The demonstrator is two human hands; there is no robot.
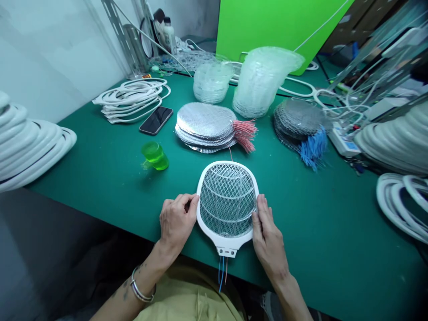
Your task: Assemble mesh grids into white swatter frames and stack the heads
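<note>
The left hand (177, 221) and right hand (268, 236) are staying apart, bracing opposite sides of a white electric fly-swatter frame (227, 200) lying at lower centre on the green counter (310, 214), its blue and red wires (221, 273) trailing toward the person.

A green-topped workbench (301, 223), crowded: coiled white cables (132, 100) toward the far left, a black smartphone (156, 120) just beside them, a green plastic cup (154, 156) tipped on its side, silver mesh discs (205, 125) stacked with pink wires trailing, darker mesh discs (299, 127) with blue wires, clear plastic stacks (261, 82) behind, a power strip (344, 140) at right.
</note>
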